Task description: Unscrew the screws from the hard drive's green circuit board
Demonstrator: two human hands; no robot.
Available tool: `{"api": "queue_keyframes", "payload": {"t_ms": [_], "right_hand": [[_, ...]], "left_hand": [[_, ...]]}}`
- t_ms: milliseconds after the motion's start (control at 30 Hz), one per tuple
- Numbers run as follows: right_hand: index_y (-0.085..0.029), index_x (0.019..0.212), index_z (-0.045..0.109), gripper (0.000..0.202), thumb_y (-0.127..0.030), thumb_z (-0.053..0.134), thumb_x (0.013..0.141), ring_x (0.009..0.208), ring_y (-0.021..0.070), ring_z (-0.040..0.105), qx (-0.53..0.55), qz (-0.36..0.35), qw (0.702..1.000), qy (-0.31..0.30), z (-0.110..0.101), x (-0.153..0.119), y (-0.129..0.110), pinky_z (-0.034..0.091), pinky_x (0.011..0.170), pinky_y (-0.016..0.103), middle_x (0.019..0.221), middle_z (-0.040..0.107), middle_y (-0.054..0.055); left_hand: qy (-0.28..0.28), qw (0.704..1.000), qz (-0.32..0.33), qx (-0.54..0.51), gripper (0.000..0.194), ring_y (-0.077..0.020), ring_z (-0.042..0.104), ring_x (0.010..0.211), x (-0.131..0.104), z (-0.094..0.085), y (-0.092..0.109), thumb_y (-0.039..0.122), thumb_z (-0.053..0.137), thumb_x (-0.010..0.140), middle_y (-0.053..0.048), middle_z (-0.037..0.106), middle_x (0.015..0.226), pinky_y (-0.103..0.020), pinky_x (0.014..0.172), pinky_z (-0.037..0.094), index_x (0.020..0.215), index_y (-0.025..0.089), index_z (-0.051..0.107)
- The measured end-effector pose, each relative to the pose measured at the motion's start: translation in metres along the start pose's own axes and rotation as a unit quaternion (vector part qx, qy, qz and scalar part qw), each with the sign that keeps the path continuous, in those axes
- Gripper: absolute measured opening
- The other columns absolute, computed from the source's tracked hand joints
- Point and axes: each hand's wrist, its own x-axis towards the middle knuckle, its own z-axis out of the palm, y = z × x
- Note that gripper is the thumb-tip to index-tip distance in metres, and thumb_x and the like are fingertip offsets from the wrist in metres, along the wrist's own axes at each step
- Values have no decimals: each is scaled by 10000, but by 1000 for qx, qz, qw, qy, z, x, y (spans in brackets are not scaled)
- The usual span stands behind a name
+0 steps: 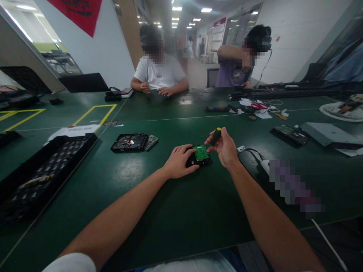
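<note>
Left hand (179,161) lies flat on hard drive (198,155); right hand (224,146) apparently pinches a screwdriver (216,135).

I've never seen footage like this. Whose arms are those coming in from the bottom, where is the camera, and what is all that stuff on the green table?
There is no machine here: the arms belong to a person wearing a camera on the head, so you look forward and down along their own arms. The left hand rests on a small hard drive that lies with its green circuit board facing up. The right hand holds a screwdriver with a black and yellow handle, pointed down at the drive. On the green table, further left, lie another opened drive and a black tray. To the right are a second circuit-board drive and a grey flat box. Two other people sit at the far side.
</note>
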Motion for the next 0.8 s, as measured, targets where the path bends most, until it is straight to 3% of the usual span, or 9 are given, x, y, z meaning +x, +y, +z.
{"api": "queue_keyframes", "payload": {"t_ms": [200,367,633,800], "right_hand": [[-235,895,698,461,-693,652,917,752,158,651,-46,-23,999,-7,-2,-1,1,531,473,206,801,636,17],[-248,985,666,441,-679,692,895,756,164,685,-42,-18,999,-14,-1,-1,0,565,510,232,839,668,6],[-230,985,675,504,-723,583,932,815,199,725,-3,-12,1000,-12,-3,1,3,579,521,260,902,711,40],[-252,940,689,453,-701,642,910,810,175,670,-36,-32,999,-6,-3,1,4,581,537,239,848,664,17]], "left_hand": [[0,1000,1,3,753,-373,461,1452,0,2,0,660,643,921,-158,483,1573,-581,1207,359,1527,236,500],[0,1000,-2,-2,762,-382,461,1448,0,2,-1,654,658,912,-163,484,1570,-590,1206,358,1526,231,504],[1,1000,-1,-1,760,-371,452,1458,0,2,-1,661,645,920,-154,480,1576,-579,1211,357,1533,239,495],[-3,1000,-3,-2,754,-377,461,1452,0,1,0,649,662,912,-154,482,1576,-588,1206,360,1531,250,496]]}}
